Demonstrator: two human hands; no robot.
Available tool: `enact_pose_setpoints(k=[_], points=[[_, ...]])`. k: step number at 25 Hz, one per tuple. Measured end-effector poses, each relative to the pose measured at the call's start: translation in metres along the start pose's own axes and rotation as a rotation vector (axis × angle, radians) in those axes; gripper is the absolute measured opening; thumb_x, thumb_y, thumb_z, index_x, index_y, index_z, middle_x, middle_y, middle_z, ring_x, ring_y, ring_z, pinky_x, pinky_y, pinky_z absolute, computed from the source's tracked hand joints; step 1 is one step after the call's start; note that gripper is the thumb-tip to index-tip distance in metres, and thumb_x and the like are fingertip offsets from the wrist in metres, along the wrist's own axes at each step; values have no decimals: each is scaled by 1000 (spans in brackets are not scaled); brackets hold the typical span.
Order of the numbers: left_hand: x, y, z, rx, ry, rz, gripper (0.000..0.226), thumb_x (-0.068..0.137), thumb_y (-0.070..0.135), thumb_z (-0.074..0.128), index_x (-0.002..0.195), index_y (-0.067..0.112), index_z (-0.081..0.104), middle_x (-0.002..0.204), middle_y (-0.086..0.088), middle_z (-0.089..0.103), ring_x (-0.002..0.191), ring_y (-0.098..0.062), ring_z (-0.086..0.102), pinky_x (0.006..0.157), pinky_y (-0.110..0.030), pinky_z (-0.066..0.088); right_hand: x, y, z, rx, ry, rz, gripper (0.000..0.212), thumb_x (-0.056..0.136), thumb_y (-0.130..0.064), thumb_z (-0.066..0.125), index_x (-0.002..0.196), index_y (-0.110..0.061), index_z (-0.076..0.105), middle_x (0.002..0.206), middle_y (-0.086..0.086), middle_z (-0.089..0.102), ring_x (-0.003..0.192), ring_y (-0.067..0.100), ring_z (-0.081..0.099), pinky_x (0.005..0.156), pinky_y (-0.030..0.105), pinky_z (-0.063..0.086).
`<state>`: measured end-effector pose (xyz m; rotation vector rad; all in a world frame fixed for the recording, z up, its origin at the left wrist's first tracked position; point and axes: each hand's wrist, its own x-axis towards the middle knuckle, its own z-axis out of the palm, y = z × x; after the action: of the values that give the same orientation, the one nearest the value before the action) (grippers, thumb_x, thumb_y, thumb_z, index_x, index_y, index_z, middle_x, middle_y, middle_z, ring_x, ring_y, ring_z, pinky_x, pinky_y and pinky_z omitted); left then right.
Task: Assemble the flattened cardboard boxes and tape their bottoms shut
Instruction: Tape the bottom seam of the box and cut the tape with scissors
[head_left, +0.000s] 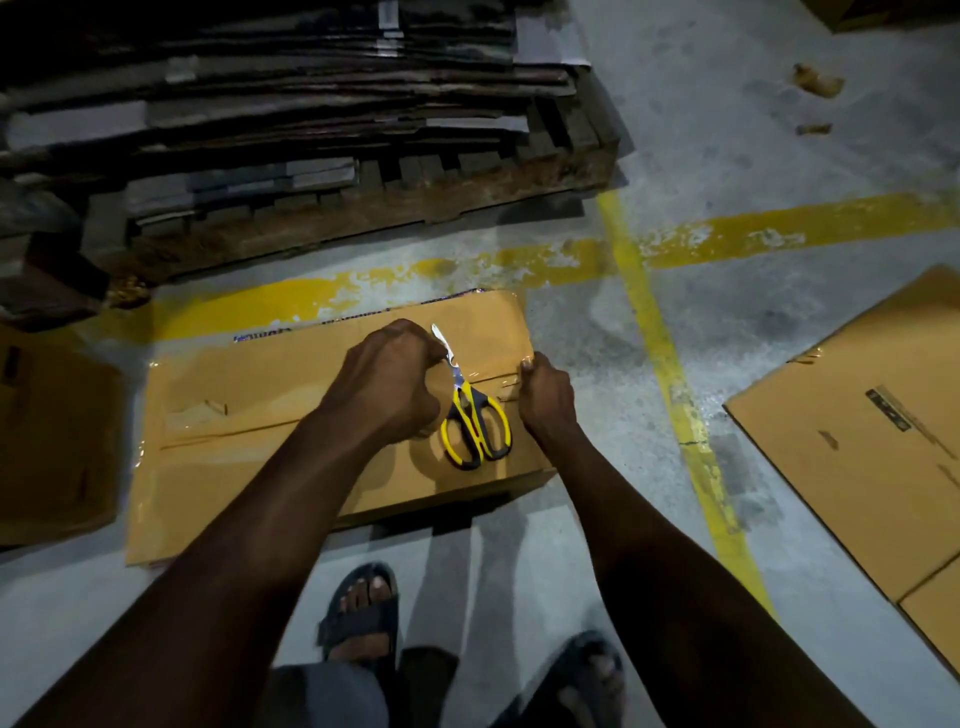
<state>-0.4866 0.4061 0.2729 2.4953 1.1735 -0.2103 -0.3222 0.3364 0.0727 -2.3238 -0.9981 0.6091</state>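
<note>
A brown cardboard box (249, 467) lies on the floor with its closed flaps facing up. Shiny clear tape (493, 375) runs along the flap seam. My left hand (387, 382) is curled over the seam and grips what looks like a tape roll, mostly hidden under the palm. At the box's right edge, my right hand (548, 397) pinches the tape end and holds it against the cardboard. Yellow-and-black scissors (475, 423) lie closed on the box between my hands, blades pointing away from me.
A wooden pallet (395, 208) stacked with flattened cardboard stands behind the box. Another box (52, 441) sits to the left, and a brown carton (883, 441) lies at the right. Yellow floor lines (670, 364) cross the concrete. My sandalled feet (363, 613) are just below the box.
</note>
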Motion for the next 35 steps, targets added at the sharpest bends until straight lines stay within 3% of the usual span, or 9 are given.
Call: enact_pose_setpoints(k=[4, 8, 12, 15, 18, 23, 25, 30, 35], points=[[3, -1, 3, -12, 25, 28, 63, 69, 8, 65, 130, 21, 58, 136, 0, 50, 126, -23, 47, 100, -28, 38, 30, -10, -12, 101, -19, 98, 38, 103, -22, 41, 130, 2, 52, 122, 31, 60, 116, 46, 55, 93, 43, 45], [6, -18, 3, -22, 14, -1, 64, 68, 9, 66, 130, 22, 58, 135, 2, 50, 126, -22, 46, 98, -27, 37, 59, -29, -4, 95, -57, 39, 60, 102, -40, 24, 118, 8, 55, 114, 34, 61, 110, 49, 56, 87, 45, 43], [6, -32, 2, -11, -32, -35, 70, 68, 14, 73, 135, 24, 54, 138, 6, 47, 127, -17, 45, 100, -24, 36, 76, -39, 1, 89, 54, 273, 57, 101, -44, 44, 135, 1, 46, 137, 23, 50, 124, 40, 50, 98, 45, 43], [5, -36, 1, -20, -41, -32, 72, 66, 18, 75, 135, 26, 53, 138, 9, 47, 125, -16, 46, 98, -22, 36, 80, -46, 9, -6, 206, 147, 41, 97, -31, 54, 127, -3, 53, 128, 17, 55, 117, 37, 55, 92, 43, 46], [5, -37, -1, -18, -56, -22, 75, 66, 19, 76, 136, 27, 52, 138, 10, 46, 126, -15, 46, 96, -22, 36, 88, -44, 13, -31, 128, 214, 37, 99, -35, 46, 117, -6, 60, 120, 17, 62, 114, 36, 57, 91, 43, 46], [2, -39, -4, -12, -65, -31, 75, 67, 17, 74, 137, 28, 51, 139, 10, 45, 127, -16, 45, 98, -24, 36, 105, -43, 0, -51, 39, 106, 42, 98, -27, 49, 139, -19, 45, 144, 9, 43, 129, 34, 42, 99, 52, 38], [2, -39, -3, -10, -61, -22, 73, 68, 15, 72, 137, 28, 51, 139, 10, 45, 127, -16, 45, 99, -24, 36, 113, -38, -3, -92, -33, 90, 37, 99, -30, 46, 135, -22, 53, 136, 11, 55, 126, 35, 46, 101, 49, 36], [4, -36, -4, -10, -55, -6, 74, 68, 17, 74, 138, 25, 51, 139, 8, 45, 127, -17, 45, 99, -26, 37, 95, -38, 5, -155, 187, 170, 34, 97, -39, 53, 113, -12, 67, 112, 17, 66, 107, 37, 61, 85, 39, 47], [4, -38, -4, -29, -70, -18, 81, 64, 18, 76, 140, 20, 49, 143, 6, 43, 130, -18, 43, 101, -25, 36, 86, -43, -2, -103, 109, 190, 52, 93, -51, 56, 125, -10, 53, 128, 17, 55, 119, 39, 52, 90, 48, 46]])
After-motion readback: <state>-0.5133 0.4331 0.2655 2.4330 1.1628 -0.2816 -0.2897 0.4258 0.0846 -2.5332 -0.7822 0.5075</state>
